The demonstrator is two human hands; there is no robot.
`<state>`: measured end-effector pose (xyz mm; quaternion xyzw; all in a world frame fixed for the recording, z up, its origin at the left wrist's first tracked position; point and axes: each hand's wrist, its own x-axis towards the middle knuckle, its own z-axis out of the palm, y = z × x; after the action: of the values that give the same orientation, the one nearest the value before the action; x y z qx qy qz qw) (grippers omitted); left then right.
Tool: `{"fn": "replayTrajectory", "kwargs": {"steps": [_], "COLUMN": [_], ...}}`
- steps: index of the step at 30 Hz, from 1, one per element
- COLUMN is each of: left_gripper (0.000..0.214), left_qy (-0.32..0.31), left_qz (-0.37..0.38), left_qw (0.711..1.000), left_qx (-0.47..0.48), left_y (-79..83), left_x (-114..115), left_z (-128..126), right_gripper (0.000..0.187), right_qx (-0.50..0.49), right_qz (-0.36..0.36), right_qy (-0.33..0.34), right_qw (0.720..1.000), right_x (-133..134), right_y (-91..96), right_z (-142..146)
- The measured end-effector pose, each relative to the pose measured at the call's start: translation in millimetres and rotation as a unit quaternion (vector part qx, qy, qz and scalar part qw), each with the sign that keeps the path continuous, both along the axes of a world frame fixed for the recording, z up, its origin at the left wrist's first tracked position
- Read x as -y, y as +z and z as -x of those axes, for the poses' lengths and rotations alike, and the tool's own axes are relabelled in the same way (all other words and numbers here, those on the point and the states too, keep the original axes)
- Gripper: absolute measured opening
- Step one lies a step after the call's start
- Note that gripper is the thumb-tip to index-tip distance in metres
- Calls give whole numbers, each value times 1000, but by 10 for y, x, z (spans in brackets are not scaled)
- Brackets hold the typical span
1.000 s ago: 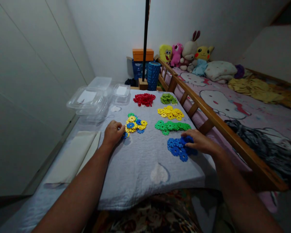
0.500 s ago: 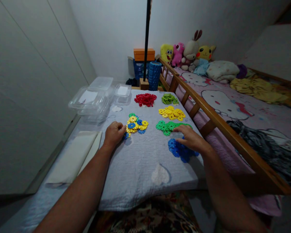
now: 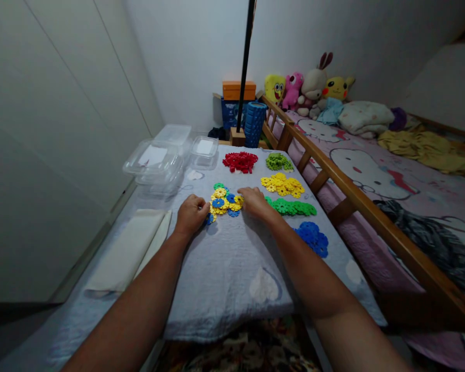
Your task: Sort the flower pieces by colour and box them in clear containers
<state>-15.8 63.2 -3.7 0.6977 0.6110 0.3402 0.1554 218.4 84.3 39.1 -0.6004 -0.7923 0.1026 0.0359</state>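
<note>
A loose cluster of yellow, blue and green flower-shaped plastic discs [image 3: 220, 203] lies on the cloth-covered table between my hands. My left hand [image 3: 192, 213] rests at its left edge with curled fingers; what they hold, if anything, is hidden. At the cluster's right edge, my right hand [image 3: 254, 202] has its fingers drawn together beside a yellow disc, its grip hidden. Sorted piles lie to the right: blue discs [image 3: 313, 237], green discs [image 3: 294, 207] partly behind my right wrist, and yellow discs [image 3: 282, 185]. Farther back are red pieces [image 3: 240, 161] and light-green pieces [image 3: 279, 161].
Clear plastic boxes [image 3: 155, 160] are stacked at the back left, with a smaller lidded box [image 3: 204, 150] beside them. Folded cream cloth [image 3: 127, 253] lies along the left side. A wooden bed rail [image 3: 344, 194] borders the table's right. A black pole [image 3: 245, 67] stands behind.
My right hand has moved left from above the blue and green piles to the cluster's right edge. My left hand stays at the left edge. The view has shifted slightly.
</note>
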Motion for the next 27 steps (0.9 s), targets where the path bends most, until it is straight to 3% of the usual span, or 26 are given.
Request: {"fn": "replayTrajectory", "kwargs": {"steps": [6,19,22,27], "left_gripper": [25,29,27,26], "left_qy": [4,2,0,0], "left_qz": [8,10,0,11], "left_qw": [1000,1000,1000,1000], "left_qx": [-10,-16,-9,-5], "left_y": [-11,14,11,13], "left_x": [-14,-6,-12,-12], "left_z": [-3,-13,-12,-18], "right_gripper": [44,45,44,36], "right_qx": [65,37,8,19], "right_qz": [39,65,35,-33], "right_qy": [27,60,47,-57], "right_qw": [997,995,998,998], "right_x": [-188,-384,-451,-579], "right_y": [-7,79,124,216], "right_z": [54,-54,-176,-691]}}
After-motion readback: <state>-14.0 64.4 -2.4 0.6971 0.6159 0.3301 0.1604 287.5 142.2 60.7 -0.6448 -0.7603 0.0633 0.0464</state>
